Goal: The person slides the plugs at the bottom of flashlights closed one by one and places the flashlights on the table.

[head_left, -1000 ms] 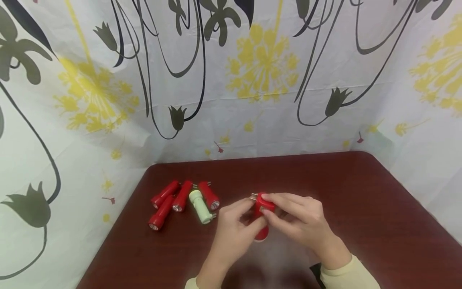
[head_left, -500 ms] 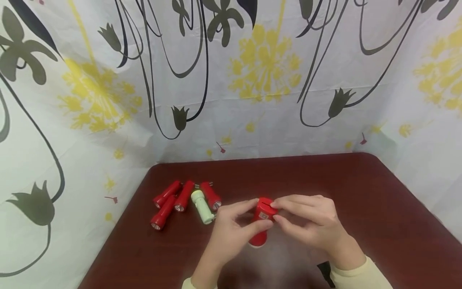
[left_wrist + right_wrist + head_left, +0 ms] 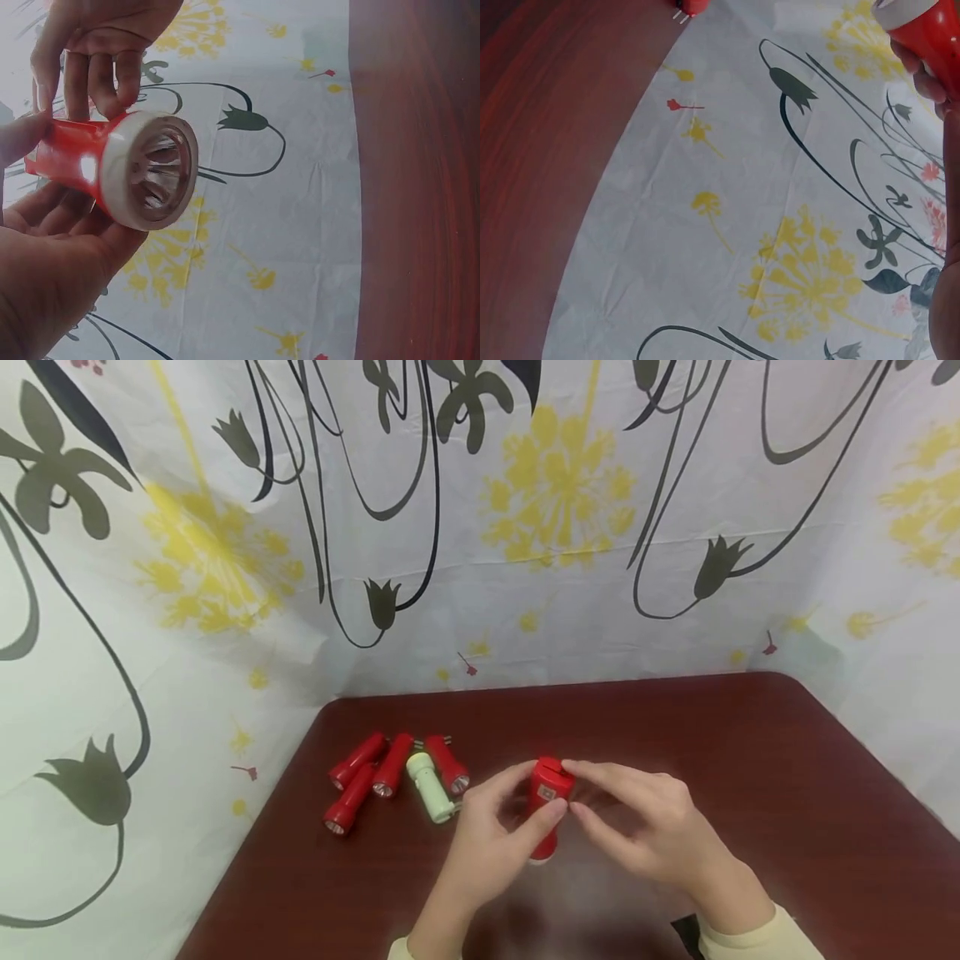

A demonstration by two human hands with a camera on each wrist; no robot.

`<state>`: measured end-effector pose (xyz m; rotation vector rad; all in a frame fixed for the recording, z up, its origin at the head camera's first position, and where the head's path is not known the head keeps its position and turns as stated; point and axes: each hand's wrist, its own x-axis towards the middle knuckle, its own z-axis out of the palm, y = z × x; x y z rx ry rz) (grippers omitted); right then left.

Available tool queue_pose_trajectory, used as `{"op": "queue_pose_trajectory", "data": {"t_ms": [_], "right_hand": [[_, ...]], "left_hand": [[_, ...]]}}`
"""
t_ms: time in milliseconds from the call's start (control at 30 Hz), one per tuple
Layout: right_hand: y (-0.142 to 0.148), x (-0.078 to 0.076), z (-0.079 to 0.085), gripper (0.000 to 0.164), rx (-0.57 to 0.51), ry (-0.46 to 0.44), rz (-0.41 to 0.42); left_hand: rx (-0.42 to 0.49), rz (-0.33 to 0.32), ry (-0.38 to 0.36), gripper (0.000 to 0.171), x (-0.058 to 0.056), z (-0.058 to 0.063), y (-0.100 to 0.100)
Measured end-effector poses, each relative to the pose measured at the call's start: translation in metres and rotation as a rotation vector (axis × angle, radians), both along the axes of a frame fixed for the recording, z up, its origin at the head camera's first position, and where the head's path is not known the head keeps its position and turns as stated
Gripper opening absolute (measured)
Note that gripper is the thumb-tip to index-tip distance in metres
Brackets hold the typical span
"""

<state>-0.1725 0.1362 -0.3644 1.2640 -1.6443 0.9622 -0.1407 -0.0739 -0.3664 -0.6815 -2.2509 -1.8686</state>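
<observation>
My left hand [image 3: 487,856] grips a red flashlight [image 3: 547,789] between thumb and fingers, above the table. Its tail end points up and carries a slot and a small printed label. My right hand [image 3: 660,818] has its index fingertip and thumb tip pinching the right edge of that tail end. In the left wrist view the white-rimmed lens [image 3: 154,172] faces the camera, and the left fingers wrap the red body below it. Only the head of the flashlight [image 3: 926,34] shows at the top right of the right wrist view.
Several red flashlights [image 3: 348,802] lie in a group on the left of the dark red table [image 3: 675,718]. A pale green flashlight [image 3: 431,789] is among them, nearest my left hand. A flower-printed cloth [image 3: 450,543] hangs behind. Something black [image 3: 686,935] is by the right sleeve.
The metal prongs seen at the tail end a second ago no longer stick out in view; the slot now shows. The right fingers have shifted from over the end to its right edge.
</observation>
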Motion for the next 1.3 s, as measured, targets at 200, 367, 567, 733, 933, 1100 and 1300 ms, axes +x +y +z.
{"op": "queue_pose_trajectory", "data": {"t_ms": [200,367,567,733,933,1100,1300], "right_hand": [[0.001,0.003,-0.009,0.052,0.058,-0.189,-0.028],[0.001,0.006,-0.013,0.052,0.176,-0.336,-0.088],[-0.002,0.007,-0.014,0.056,0.264,-0.416,-0.126],[-0.005,0.009,-0.017,0.054,0.288,-0.450,-0.133],[-0.005,0.012,-0.018,0.055,0.284,-0.509,-0.141],[-0.005,0.012,-0.018,0.049,0.311,-0.528,-0.182],[-0.006,0.011,-0.019,0.043,0.327,-0.542,-0.237]], "left_hand": [[0.042,0.107,-0.095,0.035,0.002,0.002,0.002],[0.023,0.194,-0.111,0.033,0.001,0.003,0.001],[0.053,0.171,-0.137,0.034,-0.001,0.002,0.002],[0.058,0.160,-0.151,0.033,-0.001,-0.001,0.003],[0.071,0.172,-0.175,0.033,-0.003,-0.002,0.004],[0.055,0.172,-0.185,0.034,-0.004,-0.004,0.006],[0.040,0.168,-0.188,0.034,-0.009,-0.006,0.009]]}}
